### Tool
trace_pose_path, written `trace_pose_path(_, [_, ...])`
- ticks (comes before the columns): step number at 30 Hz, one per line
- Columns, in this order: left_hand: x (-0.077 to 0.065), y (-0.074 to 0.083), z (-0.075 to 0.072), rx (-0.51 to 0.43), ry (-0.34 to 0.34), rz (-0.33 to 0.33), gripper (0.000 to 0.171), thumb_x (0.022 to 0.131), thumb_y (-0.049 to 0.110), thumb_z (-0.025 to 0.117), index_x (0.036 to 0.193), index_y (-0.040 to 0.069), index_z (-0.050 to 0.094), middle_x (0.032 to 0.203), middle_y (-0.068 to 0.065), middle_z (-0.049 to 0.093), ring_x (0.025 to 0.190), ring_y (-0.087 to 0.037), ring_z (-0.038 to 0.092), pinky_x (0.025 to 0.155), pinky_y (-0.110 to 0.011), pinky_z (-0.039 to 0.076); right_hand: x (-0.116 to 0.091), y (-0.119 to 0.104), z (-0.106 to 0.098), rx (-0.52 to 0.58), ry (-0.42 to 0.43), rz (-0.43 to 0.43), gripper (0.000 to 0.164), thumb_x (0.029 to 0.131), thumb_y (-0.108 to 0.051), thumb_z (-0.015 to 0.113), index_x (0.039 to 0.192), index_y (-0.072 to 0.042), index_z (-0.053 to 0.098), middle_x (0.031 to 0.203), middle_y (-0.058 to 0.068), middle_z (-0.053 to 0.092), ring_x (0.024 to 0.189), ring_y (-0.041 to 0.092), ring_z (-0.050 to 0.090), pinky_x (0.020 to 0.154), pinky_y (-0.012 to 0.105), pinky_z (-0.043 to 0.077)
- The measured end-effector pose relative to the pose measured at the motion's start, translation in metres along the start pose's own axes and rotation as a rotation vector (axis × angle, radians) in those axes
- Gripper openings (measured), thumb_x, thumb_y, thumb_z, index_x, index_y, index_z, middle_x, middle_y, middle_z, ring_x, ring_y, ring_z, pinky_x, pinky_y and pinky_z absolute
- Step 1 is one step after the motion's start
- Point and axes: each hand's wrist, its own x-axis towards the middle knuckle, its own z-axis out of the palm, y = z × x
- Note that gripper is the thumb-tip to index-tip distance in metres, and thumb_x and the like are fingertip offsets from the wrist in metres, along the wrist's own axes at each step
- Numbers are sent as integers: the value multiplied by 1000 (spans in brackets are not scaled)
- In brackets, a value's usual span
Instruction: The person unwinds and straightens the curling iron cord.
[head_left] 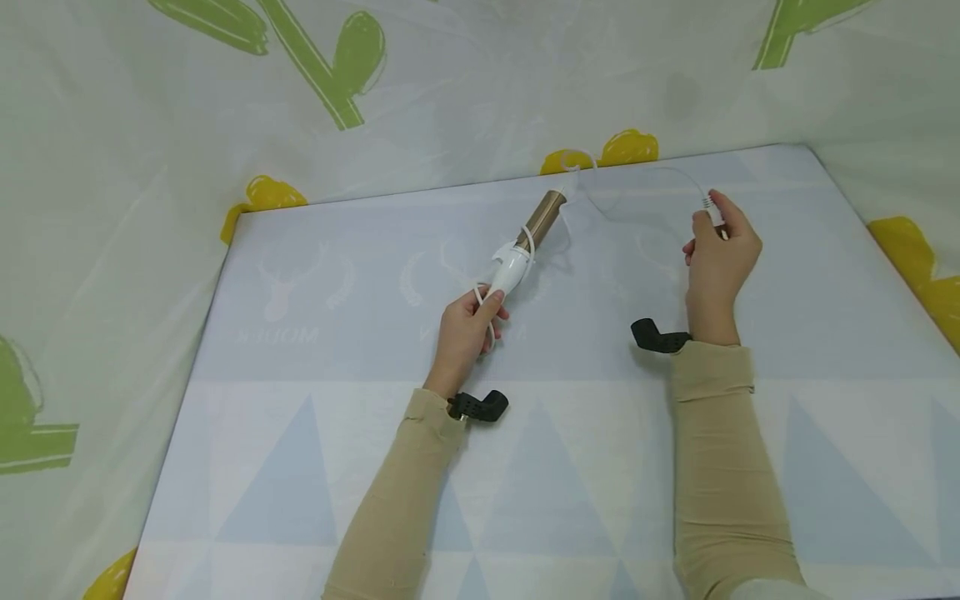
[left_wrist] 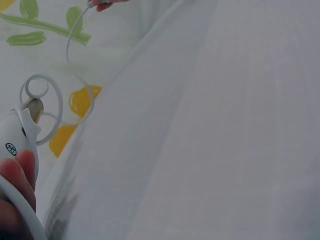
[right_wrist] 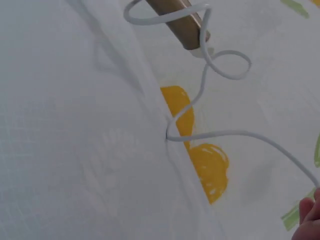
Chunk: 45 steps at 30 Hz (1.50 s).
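My left hand grips the white handle of a curling iron, whose gold barrel points up and to the right. Loops of white cord wind round the barrel and handle. Over at the right, my right hand pinches the white plug at the cord's end between thumb and fingers. Between the two hands the cord hangs in loose curls. In the left wrist view, the fingers wrap the handle, with a strand of cord across them.
A table with a pale cloth of blue triangles lies under both hands. Behind its far edge is a light sheet printed with green plants and yellow shapes. Black wrist cameras sit on both sleeves.
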Motion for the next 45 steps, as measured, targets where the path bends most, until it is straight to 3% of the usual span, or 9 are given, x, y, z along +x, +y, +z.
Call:
trace_pose_path(3, [1, -2, -1, -18, 2, 8, 32, 93, 31, 54, 114, 7, 59, 86, -18, 63, 42, -13, 44, 38, -25, 36, -2, 7, 8, -137, -36, -36, 32, 87, -12, 60, 119, -19, 63, 67, -1, 50, 39, 5, 45, 39, 13, 35])
trace_pose_path(9, [11, -22, -1, -45, 9, 17, 39, 89, 42, 57, 117, 14, 59, 84, -10, 64, 43, -12, 45, 38, -24, 37, -9, 17, 23, -454, -127, -128, 32, 90, -24, 57, 122, -24, 60, 89, -7, 54, 43, 1, 42, 44, 14, 35])
trace_pose_path(15, [14, -30, 0, -33, 16, 30, 45, 86, 51, 57, 118, 19, 59, 82, -5, 65, 43, -11, 45, 38, -24, 37, -15, 29, 36, -597, -219, -181, 35, 91, -29, 56, 125, -22, 58, 86, -7, 50, 39, -3, 42, 46, 16, 35])
trace_pose_path(21, [13, -29, 0, -44, -1, 31, 44, 87, 45, 59, 119, 15, 59, 83, -8, 65, 43, -11, 45, 38, -23, 37, -21, 31, 42, -594, -291, -100, 39, 94, -33, 50, 131, -21, 53, 76, 1, 54, 44, 2, 46, 53, 20, 38])
trace_pose_path(24, [13, -29, 0, -35, -14, 37, 44, 87, 45, 58, 120, 15, 59, 83, -9, 65, 44, -11, 45, 38, -23, 37, -24, 30, 42, -579, -311, -58, 41, 94, -36, 47, 133, -22, 50, 82, 4, 56, 48, 4, 47, 54, 21, 39])
trace_pose_path(29, [13, -30, 0, -14, -35, 45, 45, 86, 50, 58, 119, 20, 59, 82, -5, 65, 45, -11, 45, 39, -24, 37, -23, 27, 43, -556, -303, -68, 43, 94, -38, 48, 133, -19, 50, 103, 1, 54, 49, 4, 46, 54, 19, 41])
trace_pose_path(34, [13, -31, -1, 0, -59, 63, 44, 85, 52, 58, 117, 22, 60, 81, -4, 66, 45, -13, 46, 38, -25, 38, -21, 22, 43, -535, -293, -82, 42, 93, -39, 51, 129, -18, 54, 98, -2, 53, 48, 5, 45, 51, 18, 40])
trace_pose_path(41, [13, -31, -2, 39, -124, 55, 42, 84, 53, 58, 115, 24, 61, 80, -6, 66, 44, -14, 44, 38, -25, 35, -18, 11, 35, -362, -295, -69, 37, 91, -35, 56, 125, -20, 57, 106, -2, 63, 44, 6, 39, 43, 16, 33])
trace_pose_path(45, [14, -29, -3, 61, -170, 40, 38, 86, 47, 59, 115, 23, 62, 79, -9, 65, 44, -14, 44, 39, -25, 35, -25, 0, 37, -256, -299, -80, 33, 90, -28, 59, 121, -16, 60, 104, -1, 66, 42, 6, 36, 41, 16, 31])
